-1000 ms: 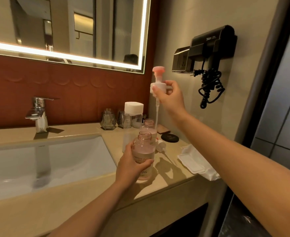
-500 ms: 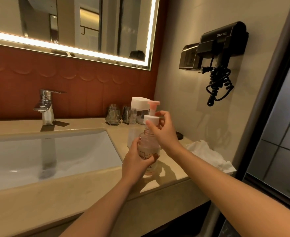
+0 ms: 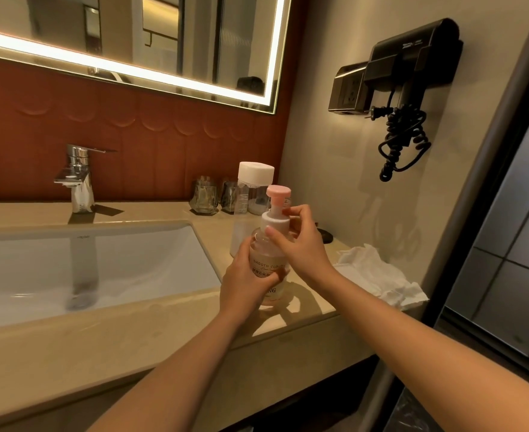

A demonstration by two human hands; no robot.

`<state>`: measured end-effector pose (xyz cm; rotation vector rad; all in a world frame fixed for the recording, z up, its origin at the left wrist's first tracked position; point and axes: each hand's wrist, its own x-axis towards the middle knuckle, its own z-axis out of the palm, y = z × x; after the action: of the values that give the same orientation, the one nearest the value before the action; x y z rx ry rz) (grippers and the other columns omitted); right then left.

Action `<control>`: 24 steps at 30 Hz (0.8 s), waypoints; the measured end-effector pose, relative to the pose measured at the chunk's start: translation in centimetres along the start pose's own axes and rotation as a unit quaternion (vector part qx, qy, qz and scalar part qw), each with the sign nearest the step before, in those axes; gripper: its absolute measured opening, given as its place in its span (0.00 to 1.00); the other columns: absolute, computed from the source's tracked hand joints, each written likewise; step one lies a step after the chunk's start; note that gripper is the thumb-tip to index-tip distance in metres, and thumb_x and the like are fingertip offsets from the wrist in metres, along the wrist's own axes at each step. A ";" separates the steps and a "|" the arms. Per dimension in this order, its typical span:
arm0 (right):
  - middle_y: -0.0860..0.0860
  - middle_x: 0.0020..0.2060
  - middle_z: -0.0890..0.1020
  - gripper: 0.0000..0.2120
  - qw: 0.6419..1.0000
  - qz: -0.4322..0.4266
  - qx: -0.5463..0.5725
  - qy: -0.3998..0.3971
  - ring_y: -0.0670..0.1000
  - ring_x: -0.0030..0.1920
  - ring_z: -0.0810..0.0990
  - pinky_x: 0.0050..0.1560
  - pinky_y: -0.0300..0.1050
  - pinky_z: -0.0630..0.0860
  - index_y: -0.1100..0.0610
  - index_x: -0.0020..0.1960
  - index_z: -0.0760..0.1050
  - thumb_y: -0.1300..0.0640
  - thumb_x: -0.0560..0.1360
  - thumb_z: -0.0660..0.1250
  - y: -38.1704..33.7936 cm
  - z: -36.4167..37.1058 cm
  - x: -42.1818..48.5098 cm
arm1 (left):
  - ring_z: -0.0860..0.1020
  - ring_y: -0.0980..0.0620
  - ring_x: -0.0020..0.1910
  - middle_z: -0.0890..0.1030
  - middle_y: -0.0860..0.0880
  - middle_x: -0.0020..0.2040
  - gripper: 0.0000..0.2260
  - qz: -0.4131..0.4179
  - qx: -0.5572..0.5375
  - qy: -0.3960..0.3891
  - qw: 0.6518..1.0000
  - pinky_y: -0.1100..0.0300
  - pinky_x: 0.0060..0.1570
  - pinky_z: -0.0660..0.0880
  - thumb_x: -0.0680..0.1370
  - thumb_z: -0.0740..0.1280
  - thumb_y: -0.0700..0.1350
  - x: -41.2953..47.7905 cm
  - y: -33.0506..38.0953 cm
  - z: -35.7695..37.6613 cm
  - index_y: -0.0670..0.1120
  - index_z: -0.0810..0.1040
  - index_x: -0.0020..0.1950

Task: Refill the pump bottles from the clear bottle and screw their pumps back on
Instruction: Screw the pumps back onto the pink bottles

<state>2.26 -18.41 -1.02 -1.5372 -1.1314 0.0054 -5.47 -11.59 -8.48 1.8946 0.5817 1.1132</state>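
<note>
A clear pump bottle [image 3: 267, 260] with pinkish liquid and printed lettering stands on the beige counter [image 3: 151, 325], right of the sink. My left hand [image 3: 246, 280] grips its body from the left. The pump [image 3: 276, 210], with a white collar and pink head, sits on the bottle's neck. My right hand [image 3: 300, 241] curls its fingers round the white collar. Behind them stands a tall clear bottle [image 3: 249, 194] with a white cap. The second pump bottle is hidden behind my hands.
A white sink basin [image 3: 85, 266] with a chrome tap [image 3: 77, 177] lies to the left. Two glass tumblers [image 3: 205, 194] stand by the red wall. A crumpled white cloth [image 3: 378, 272] lies at the right. A black hair dryer [image 3: 412, 73] hangs on the wall.
My right hand brought the pump down from high above and set it into the bottle's neck. It now grips the collar. My left hand kept hold of the bottle.
</note>
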 end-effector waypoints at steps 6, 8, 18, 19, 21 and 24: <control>0.49 0.55 0.74 0.12 1.000 0.024 0.004 0.010 0.49 0.54 0.75 0.44 0.35 0.72 0.54 0.58 0.66 0.50 0.78 0.61 -0.9 -0.2 1.3 | 0.74 0.52 0.60 0.75 0.53 0.63 0.36 0.005 -0.007 -0.001 1.000 0.61 0.50 0.73 0.67 0.74 0.57 0.0 0.0 0.0 0.57 0.61 0.70; 0.49 0.57 0.72 0.13 0.997 0.041 0.015 -0.068 0.48 0.55 0.73 0.44 0.35 0.71 0.52 0.64 0.64 0.52 0.80 0.57 -1.0 -0.2 1.4 | 0.75 0.52 0.60 0.74 0.53 0.64 0.37 0.004 -0.004 0.001 1.000 0.61 0.50 0.73 0.66 0.74 0.58 0.0 -0.1 0.0 0.57 0.60 0.70; 0.54 0.48 0.81 0.16 0.956 -0.095 -0.276 0.033 0.51 0.44 0.77 0.47 0.49 0.74 0.58 0.50 0.74 0.48 0.80 0.55 -0.4 -0.8 1.2 | 0.75 0.51 0.60 0.74 0.53 0.64 0.36 0.004 0.002 0.002 1.000 0.62 0.49 0.72 0.66 0.73 0.59 0.1 -0.1 0.0 0.57 0.61 0.70; 0.53 0.50 0.80 0.15 0.959 -0.079 -0.273 0.018 0.51 0.47 0.77 0.51 0.51 0.75 0.57 0.53 0.73 0.48 0.80 0.55 -0.7 -0.8 1.4 | 0.74 0.51 0.60 0.75 0.53 0.64 0.36 0.004 0.003 0.002 1.000 0.62 0.49 0.72 0.66 0.73 0.58 0.1 -0.1 0.0 0.56 0.61 0.70; 0.54 0.54 0.77 0.14 0.975 -0.022 -0.211 -0.062 0.53 0.52 0.76 0.56 0.55 0.74 0.56 0.58 0.69 0.50 0.81 0.52 -1.2 -0.5 1.9 | 0.74 0.51 0.60 0.74 0.53 0.64 0.37 0.001 0.005 0.003 1.000 0.62 0.49 0.71 0.67 0.73 0.58 0.1 -0.2 0.1 0.57 0.60 0.71; 0.54 0.55 0.75 0.15 0.986 0.053 -0.097 -0.127 0.55 0.56 0.75 0.58 0.53 0.74 0.57 0.61 0.68 0.51 0.82 0.50 -1.3 -0.4 1.9 | 0.74 0.51 0.61 0.74 0.53 0.65 0.37 -0.001 0.009 0.006 1.000 0.63 0.49 0.71 0.67 0.73 0.58 0.1 -0.1 0.1 0.57 0.60 0.71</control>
<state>2.68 -17.69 1.15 -1.8076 -1.2787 0.1725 -5.30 -11.49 -8.56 1.9041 0.6012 1.1216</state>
